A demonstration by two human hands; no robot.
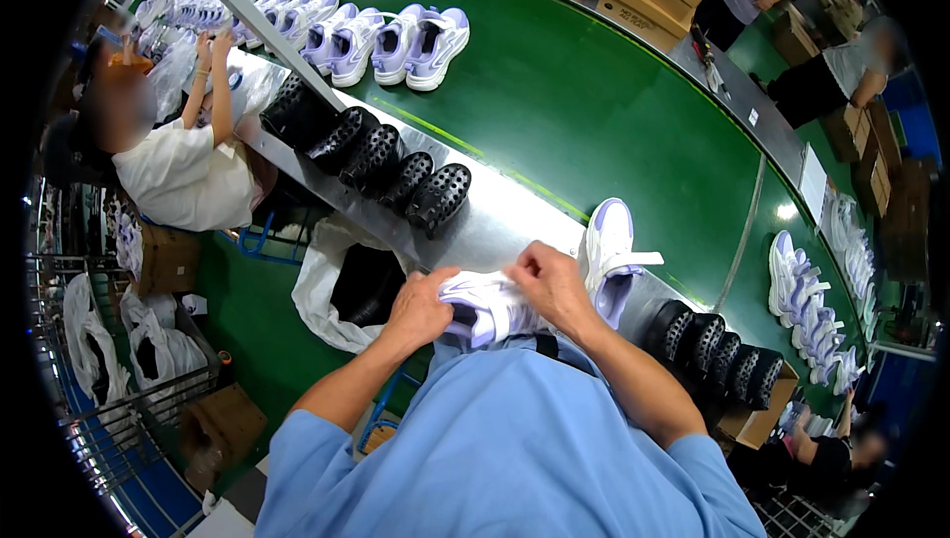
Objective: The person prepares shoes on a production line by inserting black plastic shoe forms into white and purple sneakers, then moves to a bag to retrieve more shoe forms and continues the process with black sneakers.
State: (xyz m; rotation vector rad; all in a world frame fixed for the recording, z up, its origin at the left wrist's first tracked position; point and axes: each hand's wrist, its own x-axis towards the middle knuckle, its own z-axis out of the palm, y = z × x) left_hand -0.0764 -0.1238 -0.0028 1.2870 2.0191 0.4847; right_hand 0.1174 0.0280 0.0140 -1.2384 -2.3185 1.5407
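Observation:
Close against my body lies a white and lavender sneaker [485,308] on its side, its opening toward my left. My left hand [421,308] is closed round its heel end. Curled at the other end of it, my right hand [554,286] has its fingers pinched together on the sneaker; which part they grip is hidden. A matching sneaker [612,251] stands just beyond my right hand, toe pointing away, its white strap sticking out to the right. Left of my hands, several black perforated shoe-shaped forms [438,196] line the metal ledge [505,216].
Beyond the ledge runs a green belt [594,93] carrying sneakers [424,48] at far left and more sneakers [807,300] at right. Black forms [708,340] sit by my right elbow. A white bag [332,281] hangs open below left. Another person [188,172] works at left.

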